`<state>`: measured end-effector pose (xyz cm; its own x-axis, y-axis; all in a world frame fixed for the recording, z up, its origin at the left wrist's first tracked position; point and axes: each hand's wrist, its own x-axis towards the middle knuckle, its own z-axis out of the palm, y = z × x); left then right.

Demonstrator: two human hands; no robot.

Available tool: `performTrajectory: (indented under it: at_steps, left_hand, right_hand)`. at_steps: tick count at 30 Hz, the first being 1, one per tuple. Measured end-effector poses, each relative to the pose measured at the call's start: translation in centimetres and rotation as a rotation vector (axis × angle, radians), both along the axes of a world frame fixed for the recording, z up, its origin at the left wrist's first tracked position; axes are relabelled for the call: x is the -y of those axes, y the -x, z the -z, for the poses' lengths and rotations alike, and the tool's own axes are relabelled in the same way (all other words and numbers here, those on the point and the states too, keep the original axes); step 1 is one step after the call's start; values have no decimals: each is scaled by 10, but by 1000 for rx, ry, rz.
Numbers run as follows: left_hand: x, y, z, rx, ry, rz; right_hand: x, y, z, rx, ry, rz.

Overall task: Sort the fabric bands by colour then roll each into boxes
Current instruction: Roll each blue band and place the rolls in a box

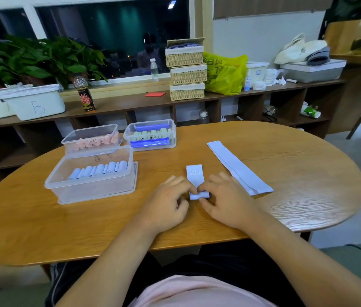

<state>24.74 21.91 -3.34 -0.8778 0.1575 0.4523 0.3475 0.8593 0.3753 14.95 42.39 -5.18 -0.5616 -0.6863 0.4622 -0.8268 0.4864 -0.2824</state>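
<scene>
Both hands work at the middle of the near edge of the desk [285, 156], on 1 pale blue band [195, 176] printed with "20". Its near end is wound into a small roll [199, 195] lying on the wood, and the unrolled tail runs flat away from the person. The left hand [168, 202] pinches the roll's left end, its grip clamped on it, and the right hand [226, 200] pinches the right end the same way, thumbs toward the person and fingers over the top. Just beside the right hand, a stack of flat pale blue bands [237, 167] lies diagonally, reaching from the far middle of the desk toward the right edge. On the left half stand 3 clear boxes: the nearest box [91, 187] holds a row of pale blue rolls [99, 170] along its far wall (writing on that wall is too blurred to read); behind it, touching, a box of pink rolls [91, 138]; and to the right of that one, near the far edge, a box of pale green rolls [150, 135] set between 2 dark blue strips.
</scene>
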Motion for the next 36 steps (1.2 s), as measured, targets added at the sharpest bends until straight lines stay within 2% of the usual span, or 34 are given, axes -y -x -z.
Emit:
performTrajectory:
  at_steps: [5,10,17,21,29,36]
  left_hand:
    - [-2,1,0,33,41,-37]
    - [-2,4,2,65,60,-95]
    - [-1,7,5,39,62,-168]
    - [-2,6,6,-7,109,-106]
    - [0,19,7,54,206,-116]
    - [4,52,-2,59,268,-216]
  right_hand:
    - [1,1,-1,23,-21,31]
    - [-2,-1,-6,30,89,-16]
    - [0,3,-4,94,45,5]
    - [2,6,-3,156,21,20]
    - [8,15,-1,195,-43,71]
    - [2,17,-1,248,125,179]
